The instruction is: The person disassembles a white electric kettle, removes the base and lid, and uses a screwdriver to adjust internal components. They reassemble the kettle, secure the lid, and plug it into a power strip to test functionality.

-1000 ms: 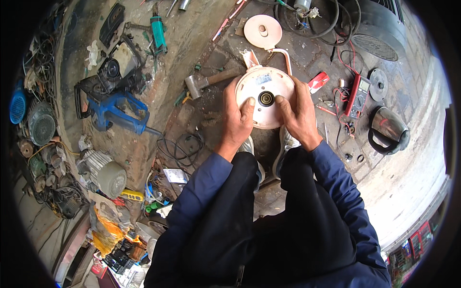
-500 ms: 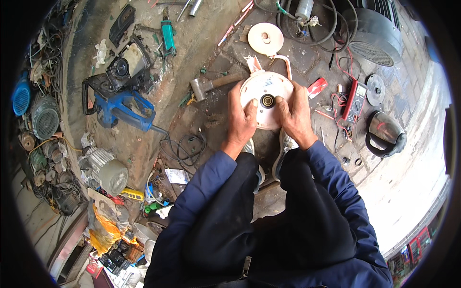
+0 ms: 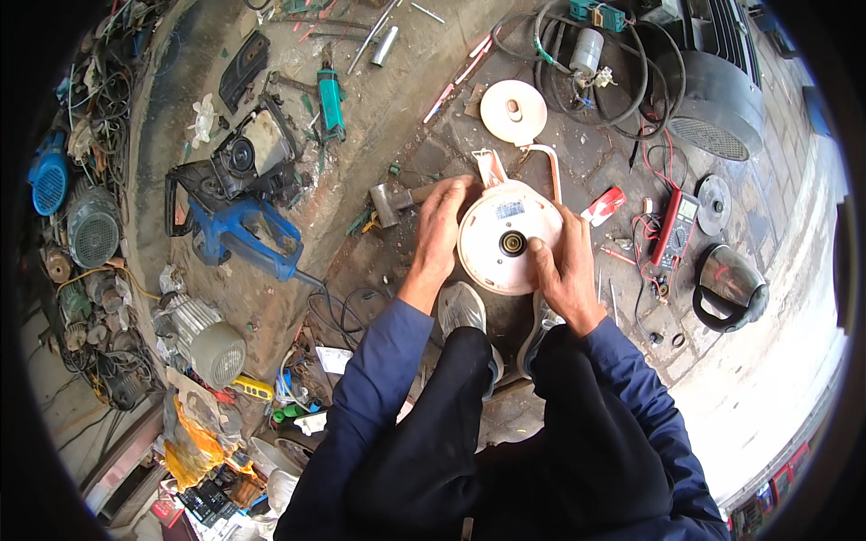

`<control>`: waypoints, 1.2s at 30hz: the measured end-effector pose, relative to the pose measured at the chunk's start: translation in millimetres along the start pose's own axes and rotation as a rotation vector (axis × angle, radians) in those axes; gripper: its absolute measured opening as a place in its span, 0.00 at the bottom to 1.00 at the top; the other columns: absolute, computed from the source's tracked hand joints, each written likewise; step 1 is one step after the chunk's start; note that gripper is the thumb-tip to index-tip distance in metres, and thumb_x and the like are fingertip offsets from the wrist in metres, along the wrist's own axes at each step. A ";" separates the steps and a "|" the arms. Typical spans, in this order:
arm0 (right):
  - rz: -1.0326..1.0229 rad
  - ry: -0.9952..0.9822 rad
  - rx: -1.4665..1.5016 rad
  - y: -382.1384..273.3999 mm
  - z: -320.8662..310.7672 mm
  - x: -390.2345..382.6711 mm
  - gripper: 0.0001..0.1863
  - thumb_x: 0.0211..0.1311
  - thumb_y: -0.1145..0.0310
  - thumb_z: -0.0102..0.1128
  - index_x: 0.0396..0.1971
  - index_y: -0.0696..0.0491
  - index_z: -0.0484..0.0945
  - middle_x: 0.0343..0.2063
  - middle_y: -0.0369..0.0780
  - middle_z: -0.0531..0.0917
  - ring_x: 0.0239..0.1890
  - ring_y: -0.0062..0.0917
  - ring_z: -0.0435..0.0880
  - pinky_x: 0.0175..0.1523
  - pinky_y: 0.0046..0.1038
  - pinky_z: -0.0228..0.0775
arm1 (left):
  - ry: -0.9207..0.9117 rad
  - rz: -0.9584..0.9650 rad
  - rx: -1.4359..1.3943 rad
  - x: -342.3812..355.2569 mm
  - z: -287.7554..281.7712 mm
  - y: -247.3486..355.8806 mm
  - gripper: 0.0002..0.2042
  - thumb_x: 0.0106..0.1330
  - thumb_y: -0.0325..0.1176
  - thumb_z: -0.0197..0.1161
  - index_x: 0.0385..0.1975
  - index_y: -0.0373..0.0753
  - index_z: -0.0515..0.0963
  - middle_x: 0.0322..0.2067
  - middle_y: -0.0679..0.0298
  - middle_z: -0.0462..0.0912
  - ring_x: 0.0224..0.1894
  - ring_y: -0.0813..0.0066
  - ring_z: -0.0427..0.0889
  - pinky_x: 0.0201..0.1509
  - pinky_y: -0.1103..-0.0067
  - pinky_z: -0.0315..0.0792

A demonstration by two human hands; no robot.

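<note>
A pinkish-white electric kettle (image 3: 494, 261) is bottom up between my hands, its round black-ringed socket (image 3: 512, 243) facing me. Its spout-like part (image 3: 488, 168) and curved handle (image 3: 553, 173) point away from me. My right hand (image 3: 570, 270) grips the right rim, thumb pressed on the flat bottom near the socket. Along the left rim lies my left hand (image 3: 437, 236), its fingers stretched out over a hammer's handle; its thumb is hidden, and I cannot tell whether it touches the kettle. The hammer's head (image 3: 385, 206) shows left of that hand. Beyond the kettle rests a round lid (image 3: 513, 113).
At right are a red multimeter (image 3: 677, 221) with leads, a grey disc (image 3: 713, 205), a dark-handled jug (image 3: 729, 287) and a large motor (image 3: 713, 108) with coiled cable. A blue power tool (image 3: 239, 234) and a green-handled tool (image 3: 330, 104) lie left. Motors line the left edge.
My left hand has loosened from the kettle's rim, its thumb off the bottom, and its fingers now reach forward. The right hand keeps its grip. The whole view has shifted slightly.
</note>
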State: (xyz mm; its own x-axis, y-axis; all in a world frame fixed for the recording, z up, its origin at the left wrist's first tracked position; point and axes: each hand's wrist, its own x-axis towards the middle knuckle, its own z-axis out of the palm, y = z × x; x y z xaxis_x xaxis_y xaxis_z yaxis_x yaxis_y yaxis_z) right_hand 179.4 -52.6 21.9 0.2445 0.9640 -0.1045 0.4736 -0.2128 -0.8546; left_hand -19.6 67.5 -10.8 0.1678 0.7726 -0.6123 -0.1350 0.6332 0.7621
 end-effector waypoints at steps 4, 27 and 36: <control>-0.038 -0.008 0.008 -0.3 -4.7 -15.0 0.36 0.75 0.57 0.66 0.73 0.63 0.67 0.61 0.60 0.74 0.61 0.57 0.78 0.66 0.48 0.73 | -0.084 -0.057 -0.130 -6.1 2.7 2.7 0.15 0.85 0.34 0.59 0.61 0.29 0.81 0.56 0.58 0.87 0.58 0.70 0.85 0.66 0.74 0.79; -0.143 -0.460 0.285 -8.3 -68.4 -55.6 0.39 0.55 0.67 0.72 0.69 0.59 0.72 0.65 0.53 0.75 0.69 0.49 0.76 0.74 0.44 0.69 | -0.273 -0.375 -0.070 -122.5 -1.7 34.0 0.28 0.90 0.49 0.38 0.72 0.34 0.72 0.62 0.55 0.85 0.47 0.79 0.84 0.40 0.83 0.67; 0.067 -0.383 0.495 -44.3 -40.1 11.3 0.26 0.68 0.69 0.65 0.63 0.63 0.78 0.53 0.44 0.84 0.58 0.32 0.84 0.67 0.35 0.73 | -0.302 -0.104 0.034 -109.6 12.0 38.4 0.26 0.90 0.47 0.40 0.72 0.35 0.73 0.59 0.61 0.86 0.55 0.82 0.80 0.48 0.80 0.65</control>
State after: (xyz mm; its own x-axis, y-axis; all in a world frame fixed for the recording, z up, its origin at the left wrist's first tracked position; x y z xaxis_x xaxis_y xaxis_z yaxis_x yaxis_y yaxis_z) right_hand 195.1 -38.7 78.9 -0.1041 0.9593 -0.2625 -0.0024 -0.2642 -0.9645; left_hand -31.5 6.6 88.1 0.4624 0.6519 -0.6011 -0.0702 0.7027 0.7081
